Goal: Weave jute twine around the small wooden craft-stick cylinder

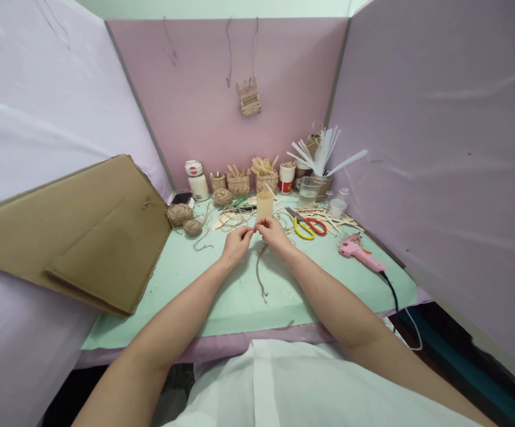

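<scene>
Bare hands (255, 236), coarse fibrous twine (261, 270)

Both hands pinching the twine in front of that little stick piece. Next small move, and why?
Probably draw the twine taut between the two hands. The left hand and right hand both pinch it close together just in front of the upright stick piece, and its free end trails slack down the green table. Whether it is already looped round the piece cannot be told.

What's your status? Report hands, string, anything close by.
Left hand and right hand both pinching the twine above the green table. Loose end trails toward the body. Scissors and glue gun lie to the right, apart.
</scene>
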`<control>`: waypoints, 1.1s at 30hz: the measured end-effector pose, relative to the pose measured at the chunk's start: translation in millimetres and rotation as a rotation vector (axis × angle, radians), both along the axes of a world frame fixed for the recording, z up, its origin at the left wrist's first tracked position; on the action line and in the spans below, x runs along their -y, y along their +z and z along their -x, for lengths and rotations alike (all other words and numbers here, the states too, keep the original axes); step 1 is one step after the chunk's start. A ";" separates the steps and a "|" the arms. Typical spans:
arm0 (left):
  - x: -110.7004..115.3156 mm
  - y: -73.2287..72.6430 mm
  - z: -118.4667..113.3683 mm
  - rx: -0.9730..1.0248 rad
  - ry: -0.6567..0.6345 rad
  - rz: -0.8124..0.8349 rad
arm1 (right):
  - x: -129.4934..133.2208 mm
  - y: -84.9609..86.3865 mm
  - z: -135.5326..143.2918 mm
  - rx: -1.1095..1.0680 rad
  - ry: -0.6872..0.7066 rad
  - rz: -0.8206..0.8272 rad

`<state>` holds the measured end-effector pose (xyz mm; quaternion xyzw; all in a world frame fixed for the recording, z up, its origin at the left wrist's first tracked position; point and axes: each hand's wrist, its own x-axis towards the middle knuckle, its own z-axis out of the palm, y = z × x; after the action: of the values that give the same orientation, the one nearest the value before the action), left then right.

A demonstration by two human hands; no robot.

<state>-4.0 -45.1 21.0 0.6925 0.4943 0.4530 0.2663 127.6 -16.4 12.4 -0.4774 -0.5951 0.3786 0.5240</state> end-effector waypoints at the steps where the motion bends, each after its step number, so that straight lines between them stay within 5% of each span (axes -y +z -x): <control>1: -0.2 -1.3 0.3 0.000 0.007 -0.004 | 0.4 -0.1 -0.3 0.007 0.011 0.010; 16: -6.9 -7.3 4.3 0.046 0.004 0.077 | 6.2 3.1 3.9 -0.074 0.006 0.024; 28: -6.8 -15.1 1.1 0.098 0.109 -0.046 | 9.5 1.2 4.6 0.168 -0.081 -0.168; 33: -11.5 -19.0 1.6 0.260 0.048 0.024 | 9.8 0.4 5.1 0.191 -0.093 -0.201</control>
<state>-5.6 -33.6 2.0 0.6127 0.4776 0.5392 0.3252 122.5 -26.2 12.8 -0.4837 -0.6543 0.2452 0.5272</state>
